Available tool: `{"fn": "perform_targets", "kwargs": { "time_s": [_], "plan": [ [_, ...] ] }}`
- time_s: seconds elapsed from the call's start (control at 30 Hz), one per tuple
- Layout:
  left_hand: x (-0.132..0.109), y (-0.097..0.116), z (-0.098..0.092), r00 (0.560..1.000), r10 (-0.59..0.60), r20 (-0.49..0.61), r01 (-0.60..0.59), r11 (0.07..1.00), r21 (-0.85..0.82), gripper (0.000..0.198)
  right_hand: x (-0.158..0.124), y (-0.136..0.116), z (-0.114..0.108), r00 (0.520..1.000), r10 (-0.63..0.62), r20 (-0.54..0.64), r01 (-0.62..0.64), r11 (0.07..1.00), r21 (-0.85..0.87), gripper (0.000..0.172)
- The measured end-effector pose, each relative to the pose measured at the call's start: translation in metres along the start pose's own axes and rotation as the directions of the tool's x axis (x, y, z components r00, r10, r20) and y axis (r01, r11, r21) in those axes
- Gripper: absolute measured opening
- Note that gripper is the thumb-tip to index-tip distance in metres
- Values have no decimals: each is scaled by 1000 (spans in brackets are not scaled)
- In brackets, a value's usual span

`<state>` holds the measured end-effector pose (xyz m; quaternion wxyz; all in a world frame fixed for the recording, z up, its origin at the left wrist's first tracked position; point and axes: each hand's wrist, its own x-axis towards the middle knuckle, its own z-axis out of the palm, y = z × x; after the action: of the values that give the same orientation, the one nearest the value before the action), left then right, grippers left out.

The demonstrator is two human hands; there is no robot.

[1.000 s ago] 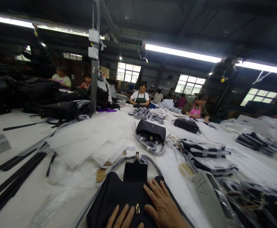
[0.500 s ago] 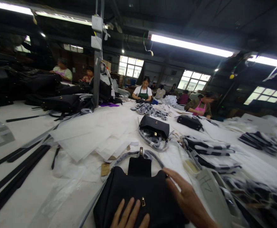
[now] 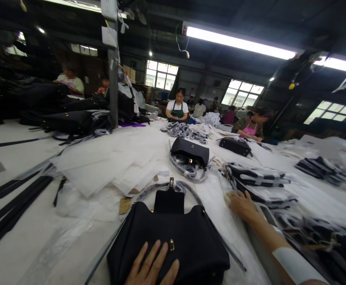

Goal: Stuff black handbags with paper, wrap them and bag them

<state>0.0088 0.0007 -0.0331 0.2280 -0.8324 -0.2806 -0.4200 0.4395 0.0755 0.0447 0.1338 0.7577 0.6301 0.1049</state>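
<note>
A black handbag (image 3: 173,229) lies flat in front of me with its flap open away from me and a gold clasp showing. My left hand (image 3: 152,267) rests flat on its near side, fingers spread. My right hand (image 3: 242,206) is stretched out to the right of the bag, over a small tray-like thing beside the wrapped black straps (image 3: 259,180); its fingers curl down and I cannot see what they touch. A wrapped strap arcs behind the bag.
A second black handbag (image 3: 190,152) stands further back on wrapped straps. White paper sheets (image 3: 110,166) cover the table's middle. Black strips (image 3: 15,202) lie at the left. Bags are piled at the far left, and several people work at the far side.
My right hand has left the bag's front and reached out to the right, towards the pile of wrapped straps. My left hand has stayed on the bag.
</note>
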Motion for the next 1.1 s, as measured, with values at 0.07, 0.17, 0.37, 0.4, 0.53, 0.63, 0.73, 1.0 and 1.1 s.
{"fn": "perform_targets", "kwargs": {
  "time_s": [0.07,0.17,0.37,0.4,0.53,0.63,0.73,1.0,1.1],
  "plan": [
    [4,-2,-7,998,46,38,-47,999,17,32,-1,0,1,1000,-3,5,3,1000,-9,33],
    [3,0,-10,998,35,48,-35,999,11,36,-6,3,-1,1000,-6,-8,6,1000,-22,23],
    [-8,8,-7,992,-15,122,20,999,-41,46,-28,8,-26,995,-9,-101,11,1000,18,16],
    [-7,8,-10,987,-16,161,27,997,-68,49,-37,8,-32,992,2,-130,2,999,33,18],
    [4,4,-27,961,-12,276,47,992,-118,61,-104,4,-50,921,60,-385,8,985,174,27],
    [11,1,-32,952,-10,305,48,992,-115,68,-184,0,-49,840,135,-526,21,960,279,43],
    [13,0,-32,947,1,320,44,990,-134,67,-273,-1,-32,838,328,-437,-137,900,413,53],
    [16,-6,-27,928,78,365,-3,980,-200,54,-463,11,67,637,758,145,-685,470,556,48],
    [18,-6,-29,922,76,380,7,977,-213,51,-498,1,104,544,786,294,-802,384,458,47]
  ]
}}
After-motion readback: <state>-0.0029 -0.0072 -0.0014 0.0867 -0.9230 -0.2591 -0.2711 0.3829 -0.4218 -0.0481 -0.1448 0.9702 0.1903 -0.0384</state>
